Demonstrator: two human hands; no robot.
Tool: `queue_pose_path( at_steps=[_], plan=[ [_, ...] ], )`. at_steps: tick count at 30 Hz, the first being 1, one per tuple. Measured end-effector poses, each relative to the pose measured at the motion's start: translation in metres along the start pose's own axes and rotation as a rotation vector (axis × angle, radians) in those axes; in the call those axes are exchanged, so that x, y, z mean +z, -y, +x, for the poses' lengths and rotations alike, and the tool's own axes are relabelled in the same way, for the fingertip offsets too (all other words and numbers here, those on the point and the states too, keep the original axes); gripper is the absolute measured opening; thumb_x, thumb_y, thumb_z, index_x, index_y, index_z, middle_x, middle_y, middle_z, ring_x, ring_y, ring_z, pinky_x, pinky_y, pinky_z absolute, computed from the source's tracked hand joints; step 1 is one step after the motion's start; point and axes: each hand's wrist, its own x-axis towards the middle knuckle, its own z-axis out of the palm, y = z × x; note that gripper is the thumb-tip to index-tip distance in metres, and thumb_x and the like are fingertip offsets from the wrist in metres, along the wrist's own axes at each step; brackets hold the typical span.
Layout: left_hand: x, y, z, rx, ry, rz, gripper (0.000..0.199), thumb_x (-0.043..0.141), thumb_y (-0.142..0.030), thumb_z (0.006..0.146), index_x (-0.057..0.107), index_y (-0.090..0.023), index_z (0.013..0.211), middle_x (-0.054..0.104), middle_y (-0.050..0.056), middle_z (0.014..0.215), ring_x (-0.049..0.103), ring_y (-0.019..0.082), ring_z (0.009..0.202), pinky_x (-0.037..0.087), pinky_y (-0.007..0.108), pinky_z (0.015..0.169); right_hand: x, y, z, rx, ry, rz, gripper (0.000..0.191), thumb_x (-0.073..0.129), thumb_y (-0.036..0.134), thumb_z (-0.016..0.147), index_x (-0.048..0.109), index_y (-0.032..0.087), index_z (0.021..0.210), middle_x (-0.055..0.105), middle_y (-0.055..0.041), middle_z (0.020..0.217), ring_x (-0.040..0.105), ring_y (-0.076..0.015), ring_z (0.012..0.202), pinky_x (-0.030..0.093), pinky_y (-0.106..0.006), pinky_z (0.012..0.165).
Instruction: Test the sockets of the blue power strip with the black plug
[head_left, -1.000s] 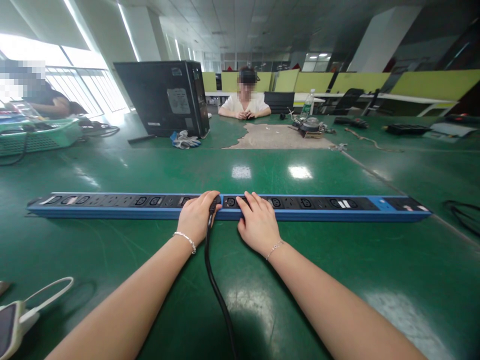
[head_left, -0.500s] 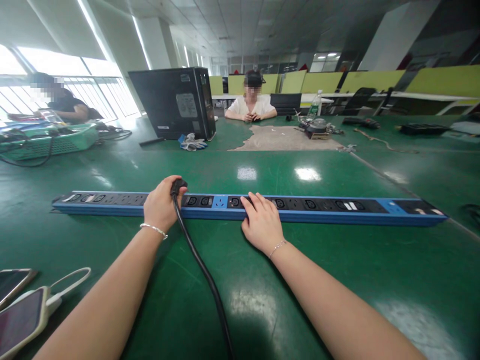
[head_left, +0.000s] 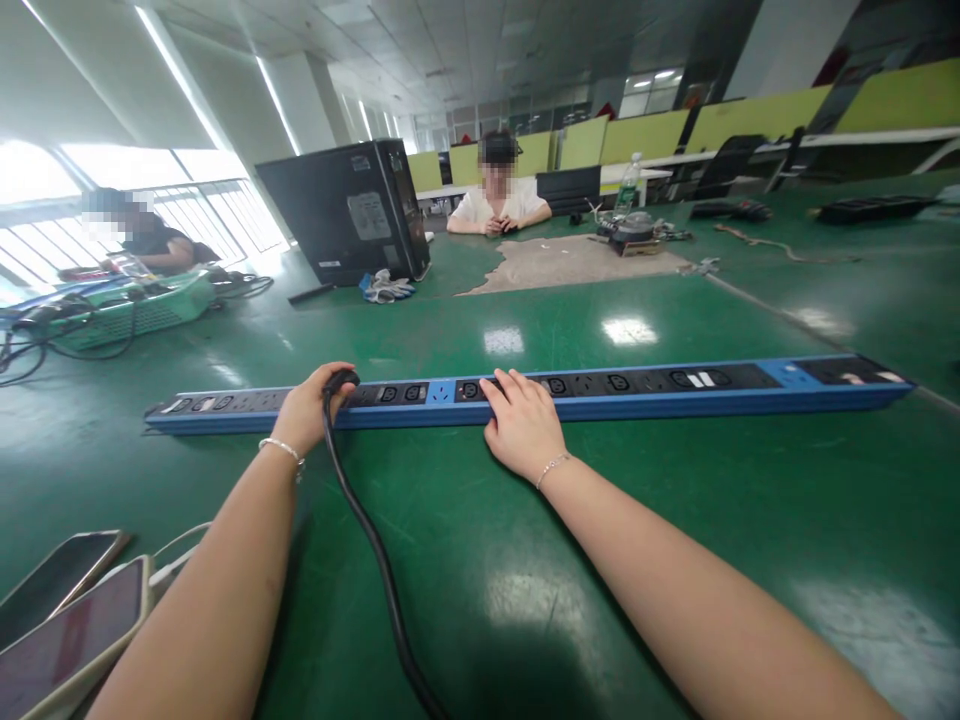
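A long blue-and-black power strip with rows of sockets lies across the green table. My left hand is closed around a black plug at the strip's left half; whether the plug sits in a socket is hidden by my fingers. From the plug a thick black cable runs down toward the bottom edge. Just right of the strip's middle, my right hand lies over the top with its fingers stretched out, covering some sockets.
Two phones with a white cable lie at lower left. A green basket of cables, a black computer case and gloves stand farther back. One person sits across the table, another at far left.
My left hand and the plug have moved left and slightly down along the strip. My right hand stays on the strip. The view has tilted a little.
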Motion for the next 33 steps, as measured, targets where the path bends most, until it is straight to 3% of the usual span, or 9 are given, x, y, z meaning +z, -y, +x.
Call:
queue_pose_path(
  at_steps=[14, 22, 29, 33],
  plan=[
    [0.005, 0.002, -0.004, 0.039, 0.036, -0.064, 0.043, 0.047, -0.047, 0.080, 0.055, -0.020, 0.112, 0.066, 0.007, 0.105, 0.062, 0.022, 0.093, 0.047, 0.035, 0.086, 0.000, 0.000, 0.000, 0.010, 0.011, 0.003, 0.052, 0.047, 0.022, 0.080, 0.048, 0.017, 0.131, 0.044, -0.0105, 0.139, 0.033, -0.0250, 0.129, 0.021, -0.039, 0.106],
    [0.006, 0.007, -0.006, 0.103, 0.143, -0.023, 0.047, 0.044, -0.050, 0.082, 0.052, -0.020, 0.117, 0.064, 0.010, 0.108, 0.061, 0.023, 0.096, 0.046, 0.038, 0.088, -0.001, -0.001, 0.000, 0.010, 0.014, 0.005, 0.052, 0.047, 0.022, 0.080, 0.048, 0.016, 0.131, 0.044, -0.0106, 0.139, 0.033, -0.0254, 0.129, 0.021, -0.039, 0.106],
    [0.010, 0.002, -0.014, 0.062, 0.082, -0.032, 0.046, 0.046, -0.048, 0.082, 0.053, -0.022, 0.119, 0.064, 0.008, 0.111, 0.061, 0.023, 0.096, 0.046, 0.036, 0.088, -0.002, 0.000, 0.000, 0.012, 0.014, 0.001, 0.052, 0.047, 0.022, 0.080, 0.048, 0.016, 0.132, 0.044, -0.0105, 0.140, 0.033, -0.0251, 0.130, 0.021, -0.039, 0.106],
    [0.010, 0.004, -0.014, 0.005, 0.118, 0.008, 0.050, 0.046, -0.052, 0.081, 0.052, -0.024, 0.121, 0.065, 0.007, 0.108, 0.062, 0.024, 0.095, 0.046, 0.037, 0.085, -0.001, 0.000, -0.001, 0.011, 0.018, -0.005, 0.052, 0.047, 0.023, 0.080, 0.047, 0.016, 0.132, 0.043, -0.0103, 0.140, 0.033, -0.0252, 0.130, 0.021, -0.039, 0.106]
  ],
)
